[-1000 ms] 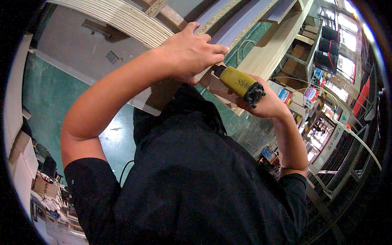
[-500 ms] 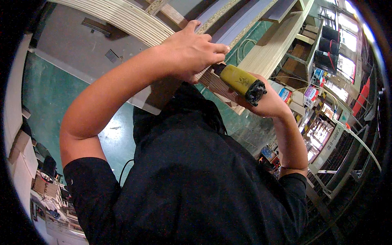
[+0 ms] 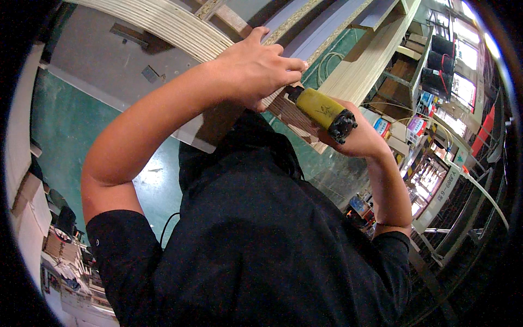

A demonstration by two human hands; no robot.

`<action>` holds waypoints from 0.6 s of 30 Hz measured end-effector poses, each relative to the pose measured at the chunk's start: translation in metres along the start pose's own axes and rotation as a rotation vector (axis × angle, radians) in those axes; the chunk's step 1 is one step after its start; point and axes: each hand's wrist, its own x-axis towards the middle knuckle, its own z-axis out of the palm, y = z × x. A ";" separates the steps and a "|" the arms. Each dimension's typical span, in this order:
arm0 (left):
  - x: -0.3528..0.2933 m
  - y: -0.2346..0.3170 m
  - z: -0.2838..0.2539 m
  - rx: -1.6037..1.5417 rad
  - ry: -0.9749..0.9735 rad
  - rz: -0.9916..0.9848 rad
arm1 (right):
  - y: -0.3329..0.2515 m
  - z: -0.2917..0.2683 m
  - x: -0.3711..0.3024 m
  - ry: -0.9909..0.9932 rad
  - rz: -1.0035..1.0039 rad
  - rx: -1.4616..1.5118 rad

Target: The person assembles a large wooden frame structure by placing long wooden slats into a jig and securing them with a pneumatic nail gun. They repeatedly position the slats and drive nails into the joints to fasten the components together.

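Over the workshop's green floor (image 3: 71, 114), your yellow tool (image 3: 320, 107) slants lengthwise, nose up-left, right hand (image 3: 360, 136) gripping it, left hand (image 3: 251, 72) finger-spread.

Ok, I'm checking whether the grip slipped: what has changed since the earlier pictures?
Very little: the yellow tool has shifted slightly to the right with the right hand that holds it. At the far left, a dark shape now shows, too small to identify. No hold visibly taken or let go; the left hand stays at the layered wood.
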 end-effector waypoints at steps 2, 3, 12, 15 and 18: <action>0.000 0.001 0.000 0.005 -0.020 -0.012 | 0.006 0.000 0.001 -0.008 -0.028 -0.032; 0.001 0.002 0.000 0.009 -0.030 -0.014 | 0.009 0.000 0.000 -0.009 -0.030 -0.013; -0.006 -0.017 0.003 -0.090 0.118 0.110 | -0.001 -0.005 -0.016 -0.035 0.048 0.091; -0.021 -0.040 -0.020 -0.006 0.200 0.094 | -0.011 -0.004 -0.012 0.033 0.002 0.086; -0.029 -0.060 -0.027 0.000 0.133 0.043 | -0.017 -0.004 0.003 0.060 -0.041 0.097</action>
